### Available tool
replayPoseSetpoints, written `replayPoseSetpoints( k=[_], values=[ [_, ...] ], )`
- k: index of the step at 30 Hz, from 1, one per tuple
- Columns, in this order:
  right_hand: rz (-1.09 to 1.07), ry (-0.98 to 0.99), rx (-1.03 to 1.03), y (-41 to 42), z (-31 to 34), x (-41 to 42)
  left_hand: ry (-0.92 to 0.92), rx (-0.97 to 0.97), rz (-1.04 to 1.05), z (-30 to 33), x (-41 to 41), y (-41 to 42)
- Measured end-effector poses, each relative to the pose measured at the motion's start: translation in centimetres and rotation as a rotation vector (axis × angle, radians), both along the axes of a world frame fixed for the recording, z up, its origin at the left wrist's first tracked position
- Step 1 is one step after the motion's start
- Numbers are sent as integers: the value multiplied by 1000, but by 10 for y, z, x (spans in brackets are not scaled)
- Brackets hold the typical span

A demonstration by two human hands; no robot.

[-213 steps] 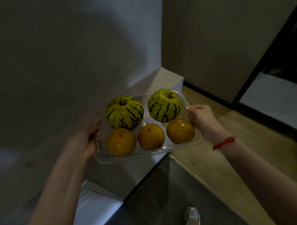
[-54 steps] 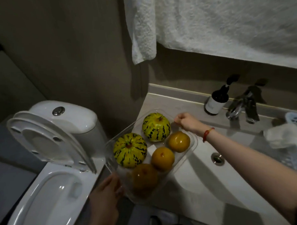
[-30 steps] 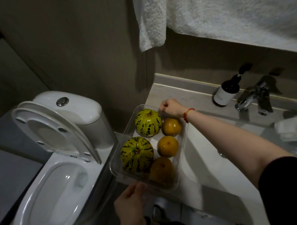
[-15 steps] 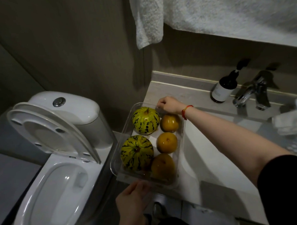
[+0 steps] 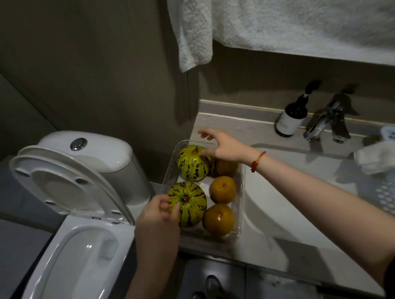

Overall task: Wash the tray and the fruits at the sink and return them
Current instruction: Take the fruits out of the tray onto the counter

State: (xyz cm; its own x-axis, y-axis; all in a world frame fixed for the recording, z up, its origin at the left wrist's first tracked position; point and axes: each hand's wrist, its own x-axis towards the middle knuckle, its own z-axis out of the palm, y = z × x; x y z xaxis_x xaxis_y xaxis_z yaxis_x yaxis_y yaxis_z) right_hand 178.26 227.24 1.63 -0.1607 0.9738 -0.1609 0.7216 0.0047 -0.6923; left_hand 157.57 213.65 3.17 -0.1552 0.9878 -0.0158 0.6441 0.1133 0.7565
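A clear plastic tray (image 5: 241, 192) rests on the counter left of the sink basin (image 5: 294, 190). It holds two yellow-green striped melons and three orange fruits (image 5: 222, 190). My left hand (image 5: 156, 226) curls its fingers round the left side of the near striped melon (image 5: 190, 205). My right hand (image 5: 223, 146), with a red string at the wrist, hovers with spread fingers over the far striped melon (image 5: 191, 166), the thumb touching its top. Neither hand holds the tray.
A chrome faucet (image 5: 327, 124) and a dark pump bottle (image 5: 290, 119) stand behind the basin. A white perforated basket (image 5: 390, 187) with a white cloth (image 5: 376, 156) sits at right. An open toilet (image 5: 72, 243) is at left. A white towel (image 5: 277, 19) hangs above.
Both hands let go of the tray, which now lies on the counter. My left hand moved up onto the near melon; my right hand opened over the far melon.
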Motion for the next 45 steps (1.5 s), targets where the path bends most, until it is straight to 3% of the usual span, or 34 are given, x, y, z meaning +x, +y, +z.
replayPoseSetpoints(
  k=[3,8,13,16,21,24,29,37,45],
  values=[
    [61,-95,-86,1,-3,-10,44,81,-171,4,13,40],
    [77,-252,-164,6,-17,-12,277,-214,-514,-4,43,123],
    [109,-375,-72,6,-39,-12,512,-355,-582,-27,61,153],
    [116,-386,-13,7,-49,-11,577,-295,-588,-37,63,157],
    [93,-344,105,4,-46,-4,550,-159,-585,-32,55,159],
    [34,-222,163,5,-30,8,491,-37,-607,-14,59,169],
    [-125,-98,250,25,-1,58,485,114,-711,21,108,214],
    [-352,-334,152,55,-46,133,331,-48,-788,-24,208,254],
    [-426,-330,183,69,-76,157,210,-137,-758,-52,238,270]
  ],
)
